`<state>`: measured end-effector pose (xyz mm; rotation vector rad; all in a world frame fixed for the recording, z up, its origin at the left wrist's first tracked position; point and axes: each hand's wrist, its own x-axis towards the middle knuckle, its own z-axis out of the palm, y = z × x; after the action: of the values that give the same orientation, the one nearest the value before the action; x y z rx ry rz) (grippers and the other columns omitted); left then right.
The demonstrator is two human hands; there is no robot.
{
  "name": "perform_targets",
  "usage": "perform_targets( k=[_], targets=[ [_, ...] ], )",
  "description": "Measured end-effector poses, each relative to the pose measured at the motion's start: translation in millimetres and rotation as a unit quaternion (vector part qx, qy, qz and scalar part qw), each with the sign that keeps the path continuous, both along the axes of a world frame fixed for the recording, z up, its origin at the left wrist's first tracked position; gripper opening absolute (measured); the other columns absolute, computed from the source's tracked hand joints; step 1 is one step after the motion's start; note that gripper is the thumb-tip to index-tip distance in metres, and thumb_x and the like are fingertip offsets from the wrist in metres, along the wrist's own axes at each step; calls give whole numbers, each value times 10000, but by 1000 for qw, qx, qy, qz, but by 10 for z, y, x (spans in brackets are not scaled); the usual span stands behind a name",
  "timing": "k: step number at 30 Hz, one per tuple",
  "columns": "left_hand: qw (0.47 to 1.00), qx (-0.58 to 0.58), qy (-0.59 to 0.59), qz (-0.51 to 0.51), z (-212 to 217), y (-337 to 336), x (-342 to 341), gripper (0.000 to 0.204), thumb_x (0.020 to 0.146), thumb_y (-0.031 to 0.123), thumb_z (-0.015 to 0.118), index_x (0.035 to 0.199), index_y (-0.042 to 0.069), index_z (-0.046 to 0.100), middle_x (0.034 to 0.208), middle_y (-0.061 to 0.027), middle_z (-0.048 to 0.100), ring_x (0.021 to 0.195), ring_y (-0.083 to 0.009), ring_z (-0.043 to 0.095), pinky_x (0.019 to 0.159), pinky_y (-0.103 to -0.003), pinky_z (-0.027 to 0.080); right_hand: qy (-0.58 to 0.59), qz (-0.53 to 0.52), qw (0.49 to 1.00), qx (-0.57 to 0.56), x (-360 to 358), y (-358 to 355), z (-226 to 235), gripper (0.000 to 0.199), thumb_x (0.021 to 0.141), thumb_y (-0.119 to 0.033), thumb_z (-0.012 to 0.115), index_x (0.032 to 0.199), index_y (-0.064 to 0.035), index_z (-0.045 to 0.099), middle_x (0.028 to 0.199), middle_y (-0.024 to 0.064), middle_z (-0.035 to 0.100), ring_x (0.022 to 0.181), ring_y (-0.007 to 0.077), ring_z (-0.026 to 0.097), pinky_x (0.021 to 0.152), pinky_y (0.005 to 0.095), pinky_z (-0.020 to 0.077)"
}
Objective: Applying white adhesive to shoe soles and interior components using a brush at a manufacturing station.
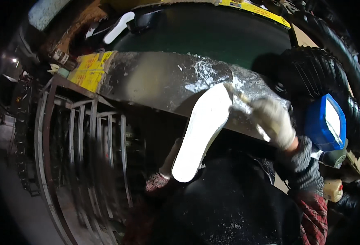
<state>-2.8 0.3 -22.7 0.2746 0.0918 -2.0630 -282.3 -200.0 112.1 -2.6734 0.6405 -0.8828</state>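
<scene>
A white shoe sole (202, 130) is tilted upward in front of me, its wide end toward the bench and its narrow end toward my body. My left hand (170, 159) grips it from the left and beneath; most of those fingers are hidden behind it. In a pale glove, my right hand (274, 122) is closed on a brush (242, 96), somewhat blurred. The brush tip meets the right edge of the sole's wide end. To the right of that hand stands a blue tub (315, 124) with white material inside.
A metal bench edge (155, 77), smeared white, runs across ahead, with a dark green belt (212, 34) beyond. Another white sole (119, 28) lies at the far left. A metal rack (45, 163) stands left. Dark ribbed items (310, 73) and a small yellowish bottle (332, 190) are right.
</scene>
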Motion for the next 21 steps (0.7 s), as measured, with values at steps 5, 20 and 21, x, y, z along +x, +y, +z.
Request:
perform_targets(
  k=[5, 20, 21],
  targets=[
    [996, -59, 44, -47, 74, -60, 55, 629, 1006, 582, 313, 1433, 137, 434, 1300, -143, 584, 1016, -405, 643, 889, -625, 504, -19, 61, 998, 23, -83, 433, 230, 344, 740, -56, 746, 1072, -84, 661, 837, 85, 619, 710, 284, 612, 592, 393, 512],
    [808, -81, -428, 396, 1260, -1792, 131, 333, 1026, 120, 470, 1319, -33, 431, 1171, -170, 551, 1050, -264, 579, 1011, -384, 508, -244, -81, 944, 207, -1432, 654, 263, 264, 802, -26, 717, 1062, -5, 675, 930, 146, 666, 826, 278, 643, 731, 356, 516],
    [815, -81, -439, 369, 1066, -2056, 116, 333, 1029, 125, 462, 1321, -29, 421, 1131, -170, 556, 1001, -282, 575, 981, -399, 513, -257, -98, 941, 197, -1578, 716, 216, 248, 812, -31, 705, 1055, 6, 670, 927, 148, 665, 830, 274, 643, 729, 354, 512]
  ],
)
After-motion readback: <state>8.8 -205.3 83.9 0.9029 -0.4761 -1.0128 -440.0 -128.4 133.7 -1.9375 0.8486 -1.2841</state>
